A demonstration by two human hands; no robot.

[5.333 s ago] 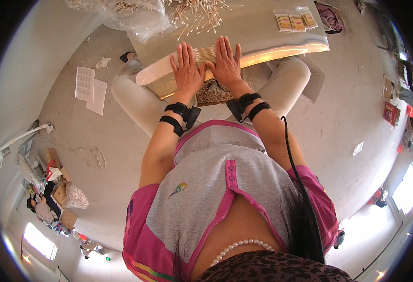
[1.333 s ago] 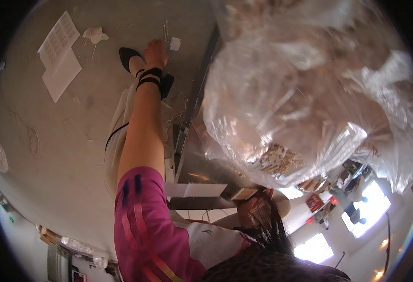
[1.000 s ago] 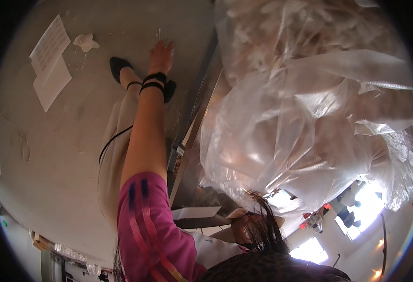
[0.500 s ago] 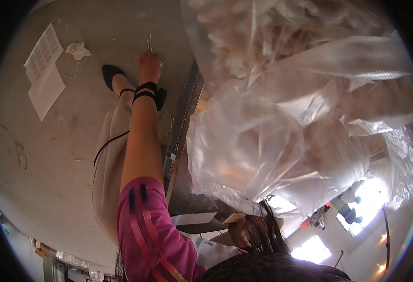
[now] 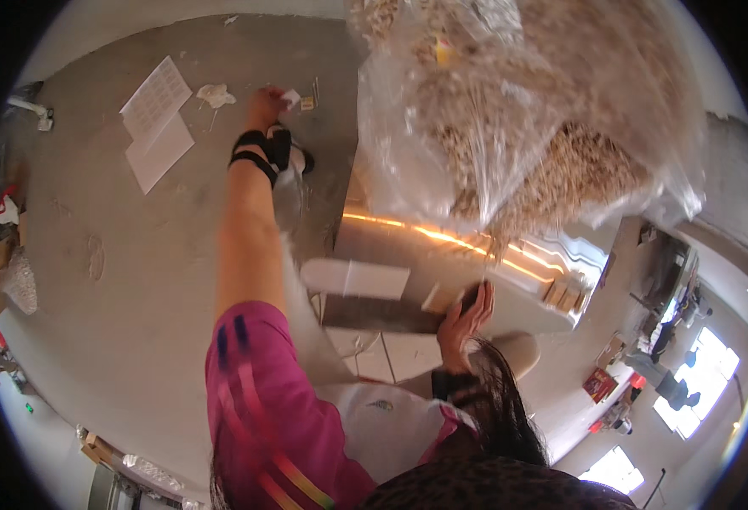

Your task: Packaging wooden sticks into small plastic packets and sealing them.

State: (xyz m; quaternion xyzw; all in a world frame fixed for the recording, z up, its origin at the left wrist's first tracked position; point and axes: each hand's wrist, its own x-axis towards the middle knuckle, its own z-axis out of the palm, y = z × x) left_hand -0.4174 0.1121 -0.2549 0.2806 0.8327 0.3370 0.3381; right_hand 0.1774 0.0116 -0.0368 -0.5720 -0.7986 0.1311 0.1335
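Down by the floor (image 5: 93, 255), left hand (image 5: 265, 106) apparently pinching a small white scrap (image 5: 292, 98); right hand (image 5: 466, 319) open-fingered at the table edge (image 5: 391, 319).

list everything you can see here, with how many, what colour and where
Plastic bag of pale sticks: one, clear, tan contents, on the table at upper right.
Table: one, grey with a shiny edge, centre.
White card: one, at the table's near edge.
Paper sheets: two, white, on the floor at upper left.
Crumpled scrap: one, white, on the floor beside the sheets.
Floor: grey concrete, left.
Left hand: reaching down to the floor, fingers at a small white piece.
Right hand: resting at the table's near edge.
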